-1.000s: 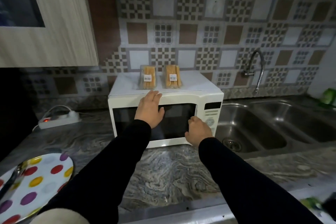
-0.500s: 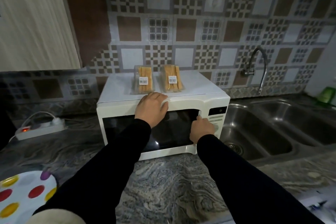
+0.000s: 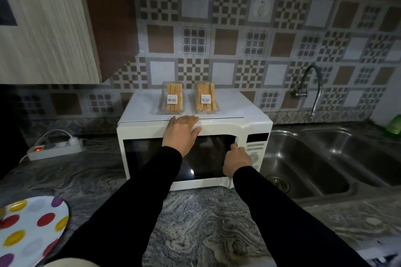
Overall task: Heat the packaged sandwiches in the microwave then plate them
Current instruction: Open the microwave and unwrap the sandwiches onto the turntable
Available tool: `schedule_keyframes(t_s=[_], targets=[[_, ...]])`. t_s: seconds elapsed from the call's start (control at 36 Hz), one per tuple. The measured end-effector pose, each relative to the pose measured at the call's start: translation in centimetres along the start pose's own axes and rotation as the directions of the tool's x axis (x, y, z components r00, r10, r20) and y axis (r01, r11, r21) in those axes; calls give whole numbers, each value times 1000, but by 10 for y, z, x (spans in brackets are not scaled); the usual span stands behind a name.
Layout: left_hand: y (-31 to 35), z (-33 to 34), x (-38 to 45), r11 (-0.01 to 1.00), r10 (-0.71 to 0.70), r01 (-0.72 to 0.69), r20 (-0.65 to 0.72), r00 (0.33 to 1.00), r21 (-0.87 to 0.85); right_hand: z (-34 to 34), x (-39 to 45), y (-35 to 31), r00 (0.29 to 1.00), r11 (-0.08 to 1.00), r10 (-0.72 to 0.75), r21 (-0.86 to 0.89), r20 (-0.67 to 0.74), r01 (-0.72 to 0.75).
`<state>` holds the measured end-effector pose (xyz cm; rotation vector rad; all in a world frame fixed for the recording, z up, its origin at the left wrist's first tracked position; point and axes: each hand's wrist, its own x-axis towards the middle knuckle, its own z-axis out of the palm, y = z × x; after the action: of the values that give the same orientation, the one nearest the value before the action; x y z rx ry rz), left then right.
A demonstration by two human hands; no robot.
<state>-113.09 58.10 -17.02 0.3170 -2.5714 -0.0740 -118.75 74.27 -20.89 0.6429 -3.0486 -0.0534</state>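
Note:
A white microwave (image 3: 221,124) stands on the marble counter with its door closed. Two clear-packed sandwiches lie on its top, the left pack (image 3: 173,98) and the right pack (image 3: 206,98), each with a barcode label. My left hand (image 3: 181,134) presses flat on the upper front edge of the microwave, fingers straight. My right hand (image 3: 237,159) has its fingers curled into the door's handle recess at the right side of the window. A white plate (image 3: 32,230) with coloured dots sits at the lower left of the counter.
A double steel sink (image 3: 325,162) with a curved tap (image 3: 312,89) lies right of the microwave. A power strip (image 3: 55,149) with a lit red switch sits left of it. A wall cupboard (image 3: 43,28) hangs at the upper left. A green item (image 3: 395,124) is at the far right.
My left hand slid up from the door glass to the microwave's top front edge. My right hand rose from the door's lower right to the handle recess. The camera came closer.

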Motion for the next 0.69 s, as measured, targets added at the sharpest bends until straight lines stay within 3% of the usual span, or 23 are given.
schedule_keyframes(t_s=[0.22, 0.36, 0.44, 0.56, 0.64, 0.69], targets=[[8, -9, -16, 1000, -8, 8, 33, 999, -20, 5, -28, -2, 999, 996, 11, -92, 31, -8], [11, -13, -27, 998, -36, 39, 48, 998, -57, -17, -56, 8, 990, 991, -125, -42, 67, 128], [18, -17, -36, 995, -65, 69, 54, 996, -79, -33, -78, 8, 962, 967, -236, 58, -139, 246], [28, -25, -54, 984, -117, 122, 51, 992, -127, -48, -105, 7, 754, 913, -322, 21, -572, 406], [29, -30, -66, 973, -149, 155, 49, 988, -169, -51, -113, 6, 674, 918, -284, 9, -682, 396], [29, -35, -80, 964, -147, 150, 31, 989, -217, -54, -124, 7, 709, 929, -259, 30, -656, 368]])
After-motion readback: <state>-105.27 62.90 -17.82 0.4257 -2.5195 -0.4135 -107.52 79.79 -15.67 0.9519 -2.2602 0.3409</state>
